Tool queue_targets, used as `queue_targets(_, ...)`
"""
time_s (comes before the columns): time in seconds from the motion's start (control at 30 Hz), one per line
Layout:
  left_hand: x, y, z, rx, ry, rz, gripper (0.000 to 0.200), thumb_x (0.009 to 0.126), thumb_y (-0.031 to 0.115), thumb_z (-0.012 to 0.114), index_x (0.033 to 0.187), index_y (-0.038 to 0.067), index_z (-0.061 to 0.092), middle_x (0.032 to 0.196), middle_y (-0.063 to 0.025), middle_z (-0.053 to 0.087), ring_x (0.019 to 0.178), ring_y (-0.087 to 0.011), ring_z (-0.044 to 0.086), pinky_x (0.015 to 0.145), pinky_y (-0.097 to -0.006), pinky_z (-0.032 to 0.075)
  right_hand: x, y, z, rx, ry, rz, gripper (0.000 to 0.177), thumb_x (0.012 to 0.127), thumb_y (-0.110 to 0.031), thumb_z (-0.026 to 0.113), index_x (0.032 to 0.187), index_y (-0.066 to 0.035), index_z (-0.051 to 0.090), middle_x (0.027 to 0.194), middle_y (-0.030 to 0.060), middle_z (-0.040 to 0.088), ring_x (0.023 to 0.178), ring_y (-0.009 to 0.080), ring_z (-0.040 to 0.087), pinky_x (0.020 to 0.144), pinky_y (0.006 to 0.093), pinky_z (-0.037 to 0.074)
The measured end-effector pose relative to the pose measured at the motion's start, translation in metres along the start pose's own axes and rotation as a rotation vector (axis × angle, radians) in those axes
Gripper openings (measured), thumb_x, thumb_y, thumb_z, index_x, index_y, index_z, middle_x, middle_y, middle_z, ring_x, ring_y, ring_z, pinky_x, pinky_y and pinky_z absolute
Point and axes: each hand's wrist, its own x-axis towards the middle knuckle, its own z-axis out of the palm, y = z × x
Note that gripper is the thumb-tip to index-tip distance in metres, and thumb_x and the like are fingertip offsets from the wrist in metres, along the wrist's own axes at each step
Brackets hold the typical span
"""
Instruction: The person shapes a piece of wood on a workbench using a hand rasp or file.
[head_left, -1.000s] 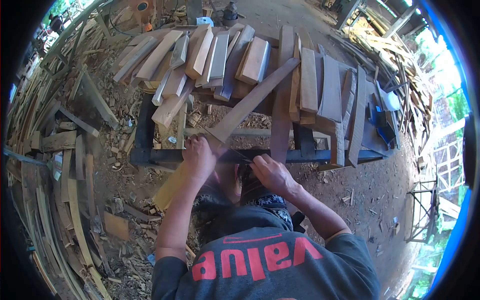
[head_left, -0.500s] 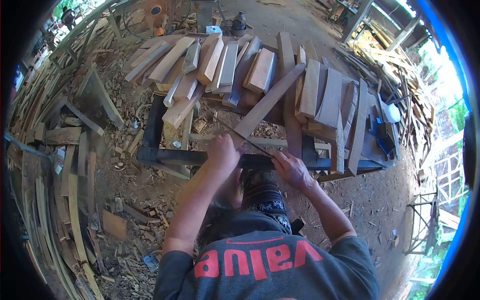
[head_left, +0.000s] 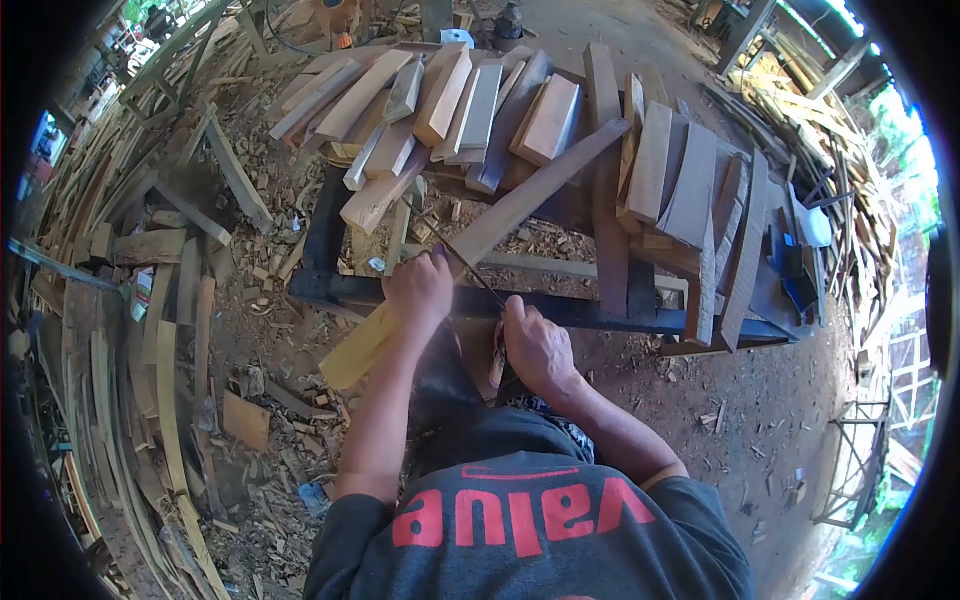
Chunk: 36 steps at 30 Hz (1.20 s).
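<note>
A long wooden board (head_left: 540, 190) slants from the pile of cut wood down to my left hand, and its pale yellowish lower end (head_left: 358, 350) sticks out beyond that hand. My left hand (head_left: 420, 288) is closed around the board. In my right hand (head_left: 537, 345), closed at the front edge of the dark frame, is the near end of a thin dark rod-like tool (head_left: 468, 268). The tool crosses over the board, and its far end lies just beyond my left hand.
Several wood blocks (head_left: 550, 118) lie on a dark metal frame (head_left: 400, 296). Long planks (head_left: 170, 430) are stacked at the left. Wood scraps cover the ground. A white container (head_left: 815, 226) stands at the frame's right end.
My right hand has moved left, closer to my left hand. The board's yellowish lower end now shows below my left hand. The whole view has shifted slightly.
</note>
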Motion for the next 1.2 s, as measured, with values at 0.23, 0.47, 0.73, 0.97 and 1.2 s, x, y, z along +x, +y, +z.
queue_targets(0.23, -0.003, 0.009, 0.005, 0.082, 0.051, -0.061, 0.051, 0.097, 0.033, 0.034, 0.076, 0.003, 0.070, 0.084, -0.0181, 0.070, 0.091, -0.0350, 0.066, 0.089, -0.0514, 0.043, -0.004, -0.009, -0.017, -0.087, -0.029, 0.010, 0.011, 0.087, -0.009, 0.047, 0.096, -0.004, 0.043, 0.079, 0.0204, 0.061, 0.067, 0.0384, 0.066, 0.056, 0.0462, 0.054)
queue_targets(0.47, -0.005, 0.010, 0.007, 0.154, 0.050, -0.035, 0.050, 0.098, 0.035, 0.036, 0.077, 0.004, 0.070, 0.083, -0.0173, 0.069, 0.086, -0.0347, 0.066, 0.087, -0.0496, 0.042, -0.001, -0.017, -0.023, -0.104, -0.086, 0.065, 0.010, 0.088, -0.010, 0.048, 0.094, -0.004, 0.043, 0.076, 0.0204, 0.061, 0.067, 0.0390, 0.065, 0.057, 0.0473, 0.053)
queue_targets(0.73, -0.010, 0.012, 0.022, 0.163, 0.320, 0.017, 0.046, 0.096, 0.032, 0.043, 0.065, 0.007, 0.066, 0.078, -0.0112, 0.069, 0.086, -0.0316, 0.065, 0.084, -0.0537, 0.044, -0.006, -0.014, -0.028, -0.129, -0.071, 0.071, 0.013, 0.086, -0.009, 0.052, 0.092, -0.003, 0.043, 0.076, 0.0192, 0.062, 0.069, 0.0352, 0.068, 0.059, 0.0443, 0.055)
queue_targets(0.97, -0.007, 0.012, 0.027, 0.183, 0.372, 0.001, 0.046, 0.097, 0.031, 0.043, 0.064, 0.008, 0.065, 0.080, -0.0102, 0.068, 0.084, -0.0307, 0.064, 0.080, -0.0510, 0.045, -0.027, -0.004, -0.027, -0.127, -0.005, -0.007, 0.011, 0.085, -0.008, 0.051, 0.092, -0.004, 0.043, 0.075, 0.0185, 0.062, 0.069, 0.0336, 0.068, 0.059, 0.0432, 0.055)
queue_targets(1.2, -0.013, 0.014, 0.027, 0.250, 0.460, 0.030, 0.047, 0.098, 0.033, 0.040, 0.068, 0.008, 0.066, 0.083, -0.0101, 0.068, 0.084, -0.0305, 0.064, 0.078, -0.0493, 0.045, 0.014, -0.014, -0.003, -0.124, 0.022, -0.021, 0.010, 0.086, -0.009, 0.050, 0.093, -0.005, 0.044, 0.075, 0.0169, 0.062, 0.069, 0.0324, 0.068, 0.059, 0.0408, 0.055)
